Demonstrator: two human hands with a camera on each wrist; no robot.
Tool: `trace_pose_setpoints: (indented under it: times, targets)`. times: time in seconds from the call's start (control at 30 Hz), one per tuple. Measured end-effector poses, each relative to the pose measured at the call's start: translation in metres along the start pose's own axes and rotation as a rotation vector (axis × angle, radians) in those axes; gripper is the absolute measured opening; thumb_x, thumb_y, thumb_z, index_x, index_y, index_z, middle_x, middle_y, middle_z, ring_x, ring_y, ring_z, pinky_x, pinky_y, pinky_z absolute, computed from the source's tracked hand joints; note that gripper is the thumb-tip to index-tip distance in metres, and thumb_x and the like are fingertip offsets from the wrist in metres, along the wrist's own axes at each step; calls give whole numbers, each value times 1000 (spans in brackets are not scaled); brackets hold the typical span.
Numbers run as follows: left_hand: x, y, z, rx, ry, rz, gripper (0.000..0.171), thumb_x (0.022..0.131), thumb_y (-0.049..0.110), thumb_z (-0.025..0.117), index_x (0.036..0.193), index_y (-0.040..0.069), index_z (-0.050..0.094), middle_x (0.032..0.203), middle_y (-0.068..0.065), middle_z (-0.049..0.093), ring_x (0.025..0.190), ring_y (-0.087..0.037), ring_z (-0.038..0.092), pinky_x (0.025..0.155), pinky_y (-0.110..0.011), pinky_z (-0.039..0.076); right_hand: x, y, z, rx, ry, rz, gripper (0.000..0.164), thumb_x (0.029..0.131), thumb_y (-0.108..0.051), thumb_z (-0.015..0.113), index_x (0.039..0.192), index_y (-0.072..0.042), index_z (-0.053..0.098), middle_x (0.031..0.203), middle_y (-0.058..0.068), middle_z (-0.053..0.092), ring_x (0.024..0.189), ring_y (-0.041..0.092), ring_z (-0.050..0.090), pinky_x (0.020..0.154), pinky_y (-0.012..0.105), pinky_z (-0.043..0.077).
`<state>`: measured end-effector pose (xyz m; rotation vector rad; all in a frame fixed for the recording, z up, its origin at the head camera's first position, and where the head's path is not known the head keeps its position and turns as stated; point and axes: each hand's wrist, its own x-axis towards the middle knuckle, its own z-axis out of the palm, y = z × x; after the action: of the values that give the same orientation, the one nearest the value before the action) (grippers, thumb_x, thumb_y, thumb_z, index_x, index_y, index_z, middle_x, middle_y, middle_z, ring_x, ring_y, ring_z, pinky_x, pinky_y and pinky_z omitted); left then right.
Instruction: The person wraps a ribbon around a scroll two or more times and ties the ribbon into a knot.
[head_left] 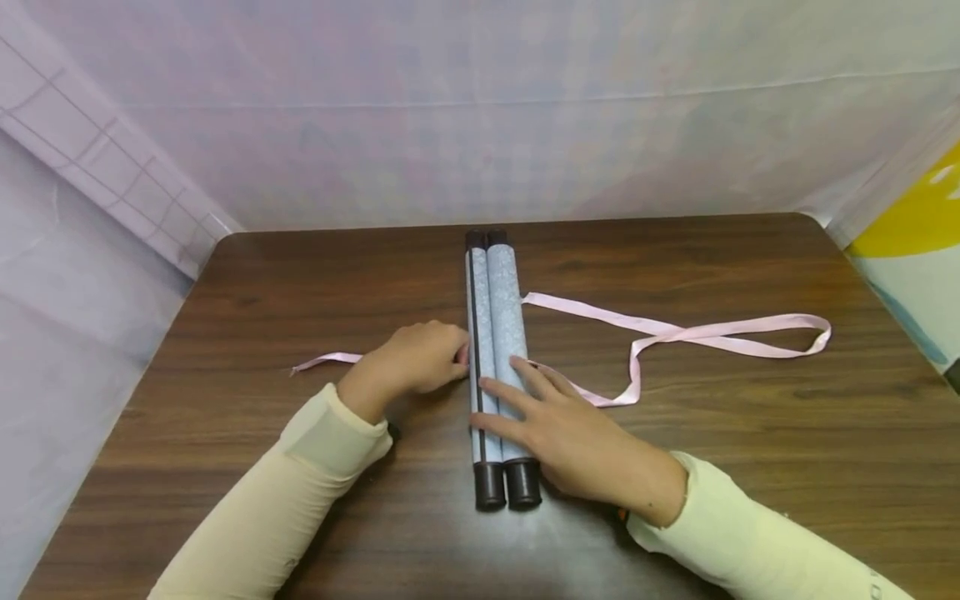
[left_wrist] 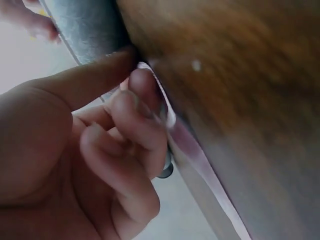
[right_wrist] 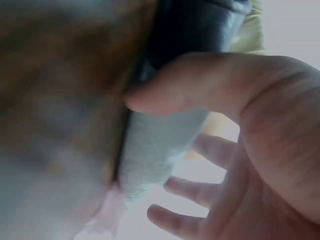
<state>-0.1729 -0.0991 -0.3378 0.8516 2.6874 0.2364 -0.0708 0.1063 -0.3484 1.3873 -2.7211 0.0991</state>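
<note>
A scroll with two rolls side by side (head_left: 508, 317), light blue and patterned with dark end knobs, lies lengthwise on the table. My left hand (head_left: 420, 358) is at its left side, with curled fingers and thumb pinching a pink ribbon (left_wrist: 200, 160) low against the roll. Across the scroll's near half rests my right hand (head_left: 558, 425), its fingers spread and fairly straight over the top. In the right wrist view, the right thumb (right_wrist: 175, 90) lies along the roll's side near a dark knob (right_wrist: 195, 30). The ribbon's middle stretch is hidden by the scroll.
To the right of the scroll, the long ribbon part (head_left: 720, 333) lies in a loose loop on the brown wooden table (head_left: 750, 450). A short ribbon end (head_left: 326, 360) sticks out left of the left wrist. Behind the table hangs a pale cloth (head_left: 487, 125).
</note>
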Motion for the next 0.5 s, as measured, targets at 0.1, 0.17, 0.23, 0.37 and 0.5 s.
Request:
trace_pose_setpoints:
  times: [0.1, 0.17, 0.23, 0.37, 0.5]
  targets:
    - [-3, -3, 1, 7, 5, -5, 15, 87, 21, 60, 73, 19, 57, 72, 2, 60, 65, -15, 55, 58, -37, 47, 6, -5, -3, -7, -52, 1, 88, 62, 6, 67, 140, -28, 44, 152, 9, 29, 134, 43, 15, 100, 63, 31]
    - [-6, -4, 1, 13, 8, -8, 16, 88, 20, 58, 72, 19, 56, 71, 2, 60, 63, -15, 54, 57, -37, 47, 11, -8, -4, -34, -72, -8, 87, 64, 6, 67, 140, -29, 43, 152, 9, 29, 134, 43, 15, 99, 63, 33]
    - [-8, -5, 0, 21, 16, -7, 17, 88, 20, 57, 72, 19, 55, 70, 2, 59, 63, -15, 54, 56, -36, 46, 14, -10, -4, -69, -78, -15, 83, 68, 4, 67, 140, -31, 44, 152, 9, 30, 133, 44, 16, 97, 63, 36]
    - [-10, -7, -7, 13, 58, 19, 19, 90, 22, 58, 71, 20, 55, 69, 3, 58, 62, -15, 53, 55, -36, 44, 17, -10, -7, -101, -96, -17, 84, 66, 2, 70, 139, -31, 45, 152, 9, 31, 133, 45, 16, 96, 61, 39]
    - [-14, -11, -16, -17, 74, 33, 19, 90, 29, 59, 73, 22, 55, 65, 4, 55, 58, -13, 50, 51, -32, 41, 17, -7, -12, -71, -130, -19, 87, 62, 3, 71, 138, -30, 46, 152, 10, 30, 134, 45, 14, 97, 60, 38]
